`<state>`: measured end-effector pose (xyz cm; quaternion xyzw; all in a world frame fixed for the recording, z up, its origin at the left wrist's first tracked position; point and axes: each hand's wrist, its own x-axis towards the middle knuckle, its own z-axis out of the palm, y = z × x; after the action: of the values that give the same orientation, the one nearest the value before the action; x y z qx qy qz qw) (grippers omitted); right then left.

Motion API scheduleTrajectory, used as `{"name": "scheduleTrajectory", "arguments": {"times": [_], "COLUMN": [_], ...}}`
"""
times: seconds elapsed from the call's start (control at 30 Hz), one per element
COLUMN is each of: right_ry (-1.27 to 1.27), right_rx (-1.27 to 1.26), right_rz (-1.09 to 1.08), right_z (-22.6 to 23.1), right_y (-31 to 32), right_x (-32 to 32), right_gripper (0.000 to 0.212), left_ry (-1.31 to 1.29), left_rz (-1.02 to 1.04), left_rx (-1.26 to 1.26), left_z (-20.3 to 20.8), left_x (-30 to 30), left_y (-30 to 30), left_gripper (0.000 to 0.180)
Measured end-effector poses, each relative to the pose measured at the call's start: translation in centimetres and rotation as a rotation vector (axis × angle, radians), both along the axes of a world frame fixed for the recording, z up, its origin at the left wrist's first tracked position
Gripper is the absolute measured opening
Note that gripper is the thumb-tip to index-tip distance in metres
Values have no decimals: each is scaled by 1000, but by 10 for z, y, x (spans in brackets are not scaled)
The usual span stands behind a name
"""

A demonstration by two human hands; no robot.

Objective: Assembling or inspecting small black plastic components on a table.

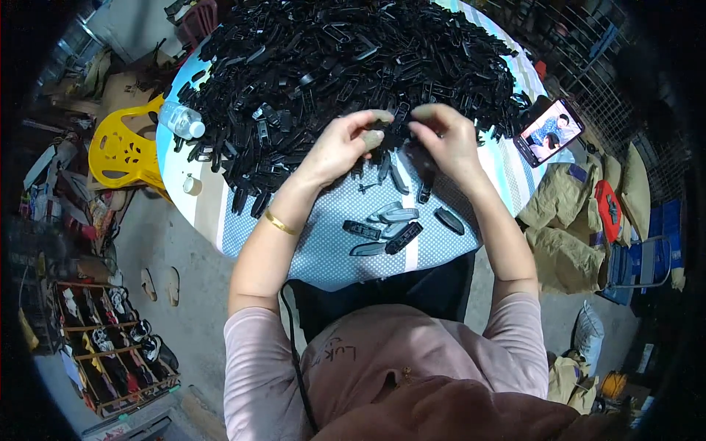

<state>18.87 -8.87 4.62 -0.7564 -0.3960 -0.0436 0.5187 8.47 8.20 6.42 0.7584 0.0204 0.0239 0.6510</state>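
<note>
A big heap of small black plastic parts point(346, 66), long and some with slots, covers the far part of the table. My left hand point(338, 151), with a gold bangle on its wrist, is at the heap's near edge. Its thumb and bent fingers close around something dark that blends into the heap. Facing it, my right hand point(452, 143) has its thumb and index finger apart, close to a slotted black piece point(401, 112). Nearer to me lie several loose grey-and-black oblong pieces point(399, 214), and one dark oval piece point(449, 220) sits to their right.
The patterned tablecloth point(323, 250) covers a rounded table. At its left edge are a clear bottle point(180, 120) and a small white cap point(192, 184), beside a yellow stool point(121, 143). A phone point(550, 132) stands at the right edge; sacks point(566, 257) are below. A shoe rack point(118, 345) stands lower left.
</note>
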Motion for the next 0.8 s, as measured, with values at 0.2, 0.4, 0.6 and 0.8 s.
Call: {"name": "scheduleTrajectory", "arguments": {"times": [0.2,0.4,0.6,0.8], "right_ry": [-183,-149,217,-61], "right_rx": [221,257,380,275], "right_rz": [-8,92,170,112], "right_z": [3,-3,-7,-8], "right_y": [24,18,18,16], "right_x": [-21,-27,-30,-29], "right_gripper": [12,22,39,41], "left_ry": [-167,-203,-239,-203], "left_rz": [136,209,293,325], "left_rx": [-400,-429,-158,-268], "left_z": [-18,-21,-14,-16], "left_x": [3,4,2,3], "left_y": [-20,-16,-15,-16], "left_gripper": [41,38,38,36]}}
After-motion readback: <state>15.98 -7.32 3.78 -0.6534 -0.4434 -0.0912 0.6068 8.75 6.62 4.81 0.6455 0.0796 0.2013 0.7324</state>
